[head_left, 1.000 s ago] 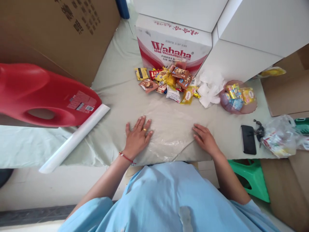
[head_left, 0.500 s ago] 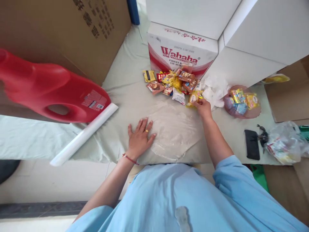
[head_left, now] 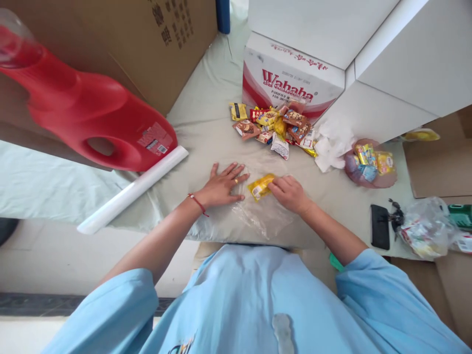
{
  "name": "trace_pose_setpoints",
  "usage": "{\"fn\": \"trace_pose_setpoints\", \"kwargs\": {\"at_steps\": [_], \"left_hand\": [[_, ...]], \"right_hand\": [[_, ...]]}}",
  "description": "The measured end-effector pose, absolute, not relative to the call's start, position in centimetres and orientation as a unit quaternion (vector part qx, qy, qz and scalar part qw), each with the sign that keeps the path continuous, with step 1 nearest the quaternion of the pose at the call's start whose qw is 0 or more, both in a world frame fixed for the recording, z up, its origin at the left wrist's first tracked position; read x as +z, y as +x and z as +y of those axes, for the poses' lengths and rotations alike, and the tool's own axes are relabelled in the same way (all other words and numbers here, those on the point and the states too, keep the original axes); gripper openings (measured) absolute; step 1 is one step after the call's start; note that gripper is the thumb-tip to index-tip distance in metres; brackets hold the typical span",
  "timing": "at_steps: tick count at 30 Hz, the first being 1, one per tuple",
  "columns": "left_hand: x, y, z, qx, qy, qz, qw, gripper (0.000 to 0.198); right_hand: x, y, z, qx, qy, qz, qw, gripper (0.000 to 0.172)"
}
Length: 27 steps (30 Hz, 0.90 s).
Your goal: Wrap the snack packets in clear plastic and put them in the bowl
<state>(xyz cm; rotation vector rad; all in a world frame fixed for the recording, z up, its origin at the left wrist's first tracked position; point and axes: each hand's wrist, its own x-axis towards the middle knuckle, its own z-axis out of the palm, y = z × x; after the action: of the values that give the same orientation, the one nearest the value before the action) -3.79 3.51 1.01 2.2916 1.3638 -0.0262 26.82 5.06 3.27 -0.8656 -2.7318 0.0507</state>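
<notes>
Nearest you, the blue shirt (head_left: 243, 295) carries dark lettering, cut off by the frame and not readable. Just beyond, clear film (head_left: 263, 221) lies wrinkled close to the front edge of the cloth-covered bench (head_left: 206, 137). Your left hand (head_left: 223, 187) rests flat at the film's left side, its grip apart, fingers spread, nothing held. Your right hand (head_left: 291, 194) has its grip together, clamped on one end of the yellow packet (head_left: 261, 187), which is over the film, between both hands. Risk noted: the film looks thin and slick, so a drag from either palm could bunch it or pull it over the edge; a hard pinch at the packet's end could crush what is inside. To your left, the white roll (head_left: 136, 189) juts past the front edge and could tip or roll off if knocked. To your right, the phone (head_left: 379, 227) lies near that edge, exposed to a stray elbow. Further back, the red bottle (head_left: 99, 115) bears a label with a barcode, its print too small to read. The packet pile (head_left: 280, 125) shows coloured wrappers; no brand is confirmed. Behind it, the carton (head_left: 302, 83) reads "Wahaha" and "PURIFIED", the lines below partly covered. The brown cardboard box (head_left: 147, 64) carries dark Chinese characters, cropped by the frame.
</notes>
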Motion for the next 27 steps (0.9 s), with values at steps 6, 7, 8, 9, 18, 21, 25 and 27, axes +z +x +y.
{"fn": "trace_pose_setpoints", "kwargs": {"at_steps": [6,7,8,9,18,21,25,27], "left_hand": [[1.0,-4.1,3.1,-0.012,0.844,0.483,0.231,0.086],[1.1,-4.1,3.2,-0.015,0.845,0.482,0.232,0.088],[1.2,-4.0,3.2,-0.020,0.845,0.481,0.233,0.089],[1.2,-4.1,3.2,-0.023,0.845,0.481,0.233,0.090],[2.2,-5.5,-0.1,0.085,0.816,0.550,0.160,0.075],[3.5,-4.6,-3.0,0.137,0.825,0.535,0.124,0.077],[4.3,-2.4,-5.6,0.129,0.882,0.419,0.173,0.088],[4.0,-1.8,-6.0,0.128,0.879,0.421,0.187,0.086]], "right_hand": [[4.3,26.7,5.1,0.177,-0.243,-0.951,0.070,0.040],[4.7,26.4,5.2,0.191,-0.241,-0.949,0.065,0.045],[5.0,26.0,5.4,0.197,-0.244,-0.948,0.050,0.048],[5.2,25.5,5.5,0.195,-0.251,-0.948,0.025,0.048],[4.4,22.2,3.7,0.123,-0.350,-0.927,-0.049,0.041],[4.1,22.1,3.2,0.131,-0.355,-0.925,-0.039,0.042],[3.8,23.4,3.4,0.200,-0.333,-0.921,0.027,0.047],[3.7,25.2,3.7,0.234,-0.330,-0.911,0.087,0.052]]}}
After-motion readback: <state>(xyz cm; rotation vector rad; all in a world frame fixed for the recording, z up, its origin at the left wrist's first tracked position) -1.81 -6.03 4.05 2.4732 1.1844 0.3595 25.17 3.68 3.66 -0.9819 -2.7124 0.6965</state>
